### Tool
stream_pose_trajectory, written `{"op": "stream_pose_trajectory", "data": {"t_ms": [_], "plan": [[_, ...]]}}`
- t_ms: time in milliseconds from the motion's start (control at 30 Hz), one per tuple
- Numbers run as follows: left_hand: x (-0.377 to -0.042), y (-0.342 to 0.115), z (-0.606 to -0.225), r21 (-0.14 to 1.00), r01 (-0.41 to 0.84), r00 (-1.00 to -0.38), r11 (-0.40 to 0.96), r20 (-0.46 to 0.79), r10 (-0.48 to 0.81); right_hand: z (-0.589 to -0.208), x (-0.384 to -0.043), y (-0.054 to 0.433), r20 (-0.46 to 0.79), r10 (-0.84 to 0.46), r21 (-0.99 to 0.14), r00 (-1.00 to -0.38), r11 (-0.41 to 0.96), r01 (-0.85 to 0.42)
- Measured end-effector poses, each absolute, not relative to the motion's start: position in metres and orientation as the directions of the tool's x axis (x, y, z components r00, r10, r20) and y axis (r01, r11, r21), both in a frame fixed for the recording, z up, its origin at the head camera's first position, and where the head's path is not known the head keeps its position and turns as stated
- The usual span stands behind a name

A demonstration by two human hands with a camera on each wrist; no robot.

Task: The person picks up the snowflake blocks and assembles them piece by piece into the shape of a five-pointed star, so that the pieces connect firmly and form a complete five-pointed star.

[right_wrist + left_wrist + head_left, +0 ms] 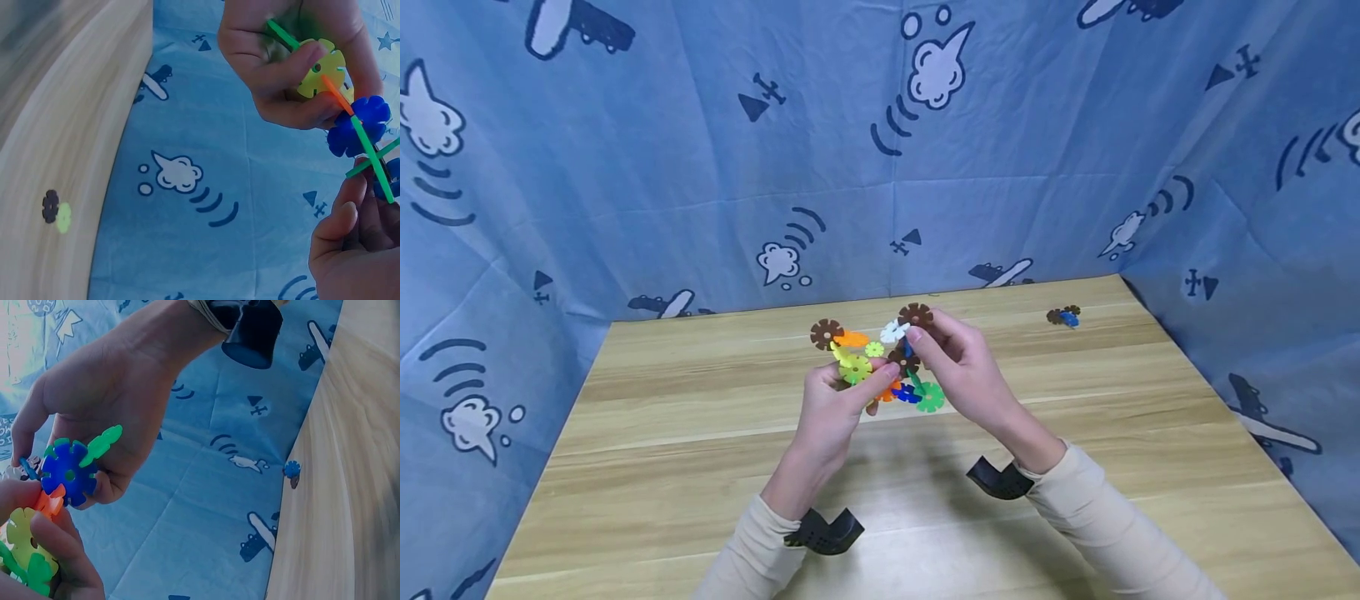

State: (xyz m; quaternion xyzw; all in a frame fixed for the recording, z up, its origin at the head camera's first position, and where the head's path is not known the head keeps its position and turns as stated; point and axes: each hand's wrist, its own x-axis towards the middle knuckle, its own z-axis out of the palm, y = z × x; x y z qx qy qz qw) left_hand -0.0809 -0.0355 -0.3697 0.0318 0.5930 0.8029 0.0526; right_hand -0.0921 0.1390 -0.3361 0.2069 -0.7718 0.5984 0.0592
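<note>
Both hands hold one cluster of interlocking notched plastic discs above the table. My left hand (831, 412) pinches it near a yellow-green disc (854, 369), with its thumb reaching toward a brown disc. My right hand (966, 367) grips the upper right part, its thumb tip beside a white disc (894, 332) and its fingers behind a brown disc (915, 314). A green disc (930, 397) sticks out low on the right. In the left wrist view, a blue disc (67, 470) with a green one slotted in stands between the hands. Fingers hide some joints.
Loose brown and blue discs (1070, 320) lie at the back right of the wooden table (685, 433). In the right wrist view, a dark disc (50, 206) and a light green disc (64, 217) rest on the tabletop. A blue patterned curtain (835, 125) surrounds the table's back and sides.
</note>
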Motion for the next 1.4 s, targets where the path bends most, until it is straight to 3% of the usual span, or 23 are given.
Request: {"op": "stream_pose_trajectory", "data": {"t_ms": [333, 833, 1400], "plan": [[-0.079, -0.035, -0.373, 0.959, -0.021, -0.997, -0.283, 0.001, 0.079, -0.342, -0.09, 0.134, 0.357, -0.242, -0.904, -0.902, 0.153, -0.399], [-0.08, -0.039, -0.375, 0.963, 0.001, -0.998, -0.27, 0.017, 0.059, -0.341, -0.089, 0.135, 0.306, -0.236, -0.891, -0.922, 0.271, -0.365], [-0.08, -0.045, -0.373, 0.983, 0.053, -0.993, -0.177, 0.07, 0.09, -0.339, -0.092, 0.139, 0.257, -0.254, -0.901, -0.933, 0.287, -0.326]]}}
